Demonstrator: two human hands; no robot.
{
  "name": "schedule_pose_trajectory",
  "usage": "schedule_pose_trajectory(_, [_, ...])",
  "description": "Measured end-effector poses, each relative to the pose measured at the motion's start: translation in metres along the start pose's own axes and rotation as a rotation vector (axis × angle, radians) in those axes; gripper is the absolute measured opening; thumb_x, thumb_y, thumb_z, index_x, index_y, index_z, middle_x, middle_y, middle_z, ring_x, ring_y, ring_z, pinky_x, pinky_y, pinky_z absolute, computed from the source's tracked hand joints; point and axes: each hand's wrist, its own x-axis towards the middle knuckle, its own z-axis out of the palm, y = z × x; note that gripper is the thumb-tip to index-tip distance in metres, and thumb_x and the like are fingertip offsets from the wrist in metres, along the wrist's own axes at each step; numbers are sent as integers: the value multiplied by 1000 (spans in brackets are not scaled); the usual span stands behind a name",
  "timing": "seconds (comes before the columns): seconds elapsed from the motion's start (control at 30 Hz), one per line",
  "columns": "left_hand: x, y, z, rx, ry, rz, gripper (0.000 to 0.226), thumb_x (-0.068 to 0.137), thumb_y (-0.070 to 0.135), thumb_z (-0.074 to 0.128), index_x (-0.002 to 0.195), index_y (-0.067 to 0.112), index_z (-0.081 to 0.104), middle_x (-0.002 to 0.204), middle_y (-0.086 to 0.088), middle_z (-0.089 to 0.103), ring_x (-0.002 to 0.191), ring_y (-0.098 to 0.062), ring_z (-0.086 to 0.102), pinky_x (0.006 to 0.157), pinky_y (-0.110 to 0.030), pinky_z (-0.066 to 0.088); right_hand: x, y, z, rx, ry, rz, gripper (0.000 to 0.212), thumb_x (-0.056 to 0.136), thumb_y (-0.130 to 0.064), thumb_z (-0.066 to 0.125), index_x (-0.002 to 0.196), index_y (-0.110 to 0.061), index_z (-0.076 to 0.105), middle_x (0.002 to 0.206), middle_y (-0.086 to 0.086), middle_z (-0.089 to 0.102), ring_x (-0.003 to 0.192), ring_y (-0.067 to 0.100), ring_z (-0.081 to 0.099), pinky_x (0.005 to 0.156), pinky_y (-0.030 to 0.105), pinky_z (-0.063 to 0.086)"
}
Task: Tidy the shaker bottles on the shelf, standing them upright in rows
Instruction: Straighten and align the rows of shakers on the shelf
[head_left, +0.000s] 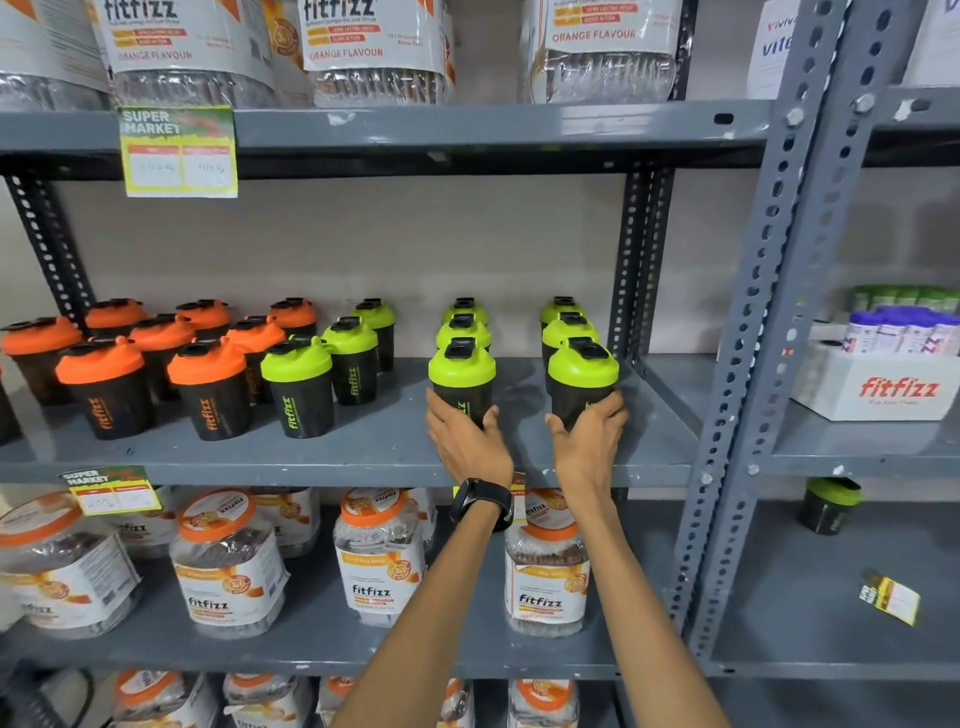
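Black shaker bottles stand upright on the grey middle shelf (374, 447). Several with orange lids (205, 389) fill the left part. Green-lidded ones follow in rows running front to back: one row (298, 387) left of centre and two rows to the right. My left hand (467, 439), a black watch on its wrist, is wrapped around the base of the front green-lidded shaker of the centre row (461, 376). My right hand (589, 434) grips the base of the front green-lidded shaker of the rightmost row (583, 376). Both held bottles stand upright on the shelf.
Large fitfizz jars (379, 556) fill the shelves above and below. A perforated grey upright (758, 322) borders the shelf on the right. Beyond it sit a white fitfizz box of tubes (878, 384), a lone green-lidded shaker (828, 506) and a loose price tag (891, 603).
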Motion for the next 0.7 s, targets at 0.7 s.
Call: schedule_pose_trajectory(0.7, [-6,3,-11,-57,-91,-6,108,79,29,78,153,4,4,159,-17,22,147,-32,19,117,-41,23,-7,4,-9,108,-66,39,114,75,-30,84,154,-1,7,146,25,31,137,42,35,110,49,37])
